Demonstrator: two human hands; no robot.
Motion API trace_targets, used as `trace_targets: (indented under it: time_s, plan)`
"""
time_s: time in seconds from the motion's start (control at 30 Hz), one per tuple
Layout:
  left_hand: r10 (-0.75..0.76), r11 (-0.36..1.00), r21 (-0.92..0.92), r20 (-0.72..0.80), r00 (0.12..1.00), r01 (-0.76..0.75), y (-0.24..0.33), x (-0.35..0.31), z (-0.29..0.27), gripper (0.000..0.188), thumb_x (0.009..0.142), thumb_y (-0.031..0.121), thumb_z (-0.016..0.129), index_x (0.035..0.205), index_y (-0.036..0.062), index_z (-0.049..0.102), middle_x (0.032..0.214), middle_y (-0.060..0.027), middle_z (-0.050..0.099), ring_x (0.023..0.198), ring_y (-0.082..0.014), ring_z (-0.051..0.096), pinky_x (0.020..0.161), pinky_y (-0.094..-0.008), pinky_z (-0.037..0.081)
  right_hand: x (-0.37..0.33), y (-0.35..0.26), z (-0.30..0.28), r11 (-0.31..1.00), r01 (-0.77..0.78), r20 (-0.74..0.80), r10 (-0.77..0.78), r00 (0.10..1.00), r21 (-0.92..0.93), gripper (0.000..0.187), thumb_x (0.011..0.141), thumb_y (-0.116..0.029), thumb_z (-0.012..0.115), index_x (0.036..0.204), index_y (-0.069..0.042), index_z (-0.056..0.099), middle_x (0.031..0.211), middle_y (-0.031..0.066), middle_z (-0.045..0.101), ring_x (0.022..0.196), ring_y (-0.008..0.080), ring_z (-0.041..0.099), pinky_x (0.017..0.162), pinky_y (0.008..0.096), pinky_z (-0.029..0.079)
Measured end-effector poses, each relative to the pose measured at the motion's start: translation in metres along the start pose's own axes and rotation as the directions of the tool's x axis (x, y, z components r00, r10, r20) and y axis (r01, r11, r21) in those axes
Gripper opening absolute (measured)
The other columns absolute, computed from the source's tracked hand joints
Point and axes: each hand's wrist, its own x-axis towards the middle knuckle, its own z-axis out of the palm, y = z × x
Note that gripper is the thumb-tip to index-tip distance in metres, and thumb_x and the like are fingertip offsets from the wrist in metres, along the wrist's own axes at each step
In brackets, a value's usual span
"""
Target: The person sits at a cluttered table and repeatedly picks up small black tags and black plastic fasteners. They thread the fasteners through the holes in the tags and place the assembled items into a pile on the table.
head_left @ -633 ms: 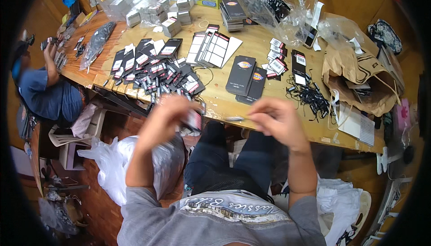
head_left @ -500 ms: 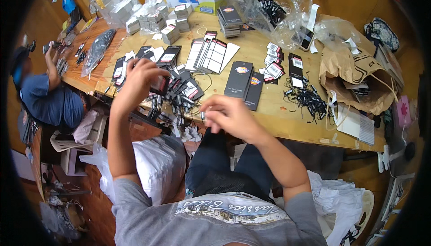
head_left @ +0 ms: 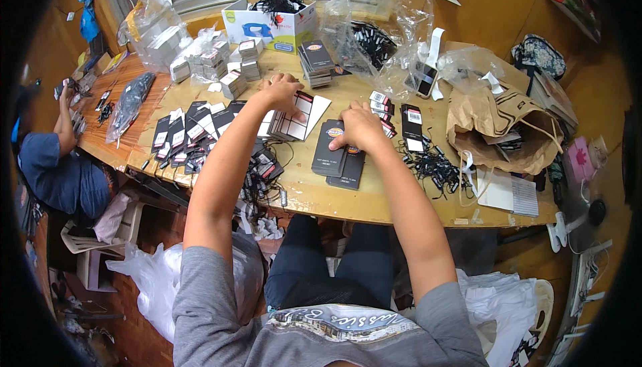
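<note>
My left hand point(head_left: 281, 95) reaches over a fanned stack of tags with white gridded faces point(head_left: 292, 126), fingers curled at its far edge and thumb on the top face. My right hand point(head_left: 363, 127) is closed on the upper part of the black hang tags point(head_left: 328, 156), its thumb pressing on their faces. These lie in two overlapping piles near the table's front edge. Left of my left forearm is a spread of black tags with strings and white stickers point(head_left: 194, 133); my forearm hides part of it.
Black string loops point(head_left: 431, 169) lie right of the hang tags, beside stickered tags point(head_left: 412, 123). A paper bag point(head_left: 495, 123) stands at the right; a carton point(head_left: 267, 29), tag stacks point(head_left: 316, 62) and plastic bags point(head_left: 374, 16) line the back. Another person point(head_left: 63, 159) sits at the far left.
My left hand has moved right from the strung tags to the white-faced stack. My right hand has left the table's front edge and gone forward onto the black hang tags. The view has shifted.
</note>
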Motion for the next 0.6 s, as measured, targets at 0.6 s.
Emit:
trace_targets:
  time_s: [0.6]
  plan:
    - [-0.135, 0.078, -0.954, -0.296, 0.945, -0.288, 0.093, -0.052, -0.026, 0.02, 0.073, 0.009, 0.061, 0.089, -0.0025, 0.056, 0.074, -0.0042, 0.059, 0.064, -0.0071, 0.053, 0.059, -0.0198, 0.042, -0.019, 0.034, -0.048, 0.418, 0.353, -0.4, 0.028, 0.916, 0.837, 0.01, 0.07, -0.004, 0.059, 0.078, 0.002, 0.06, 0.06, 0.0063, 0.058, 0.044, 0.0066, 0.051, 0.04, 0.0186, 0.041]
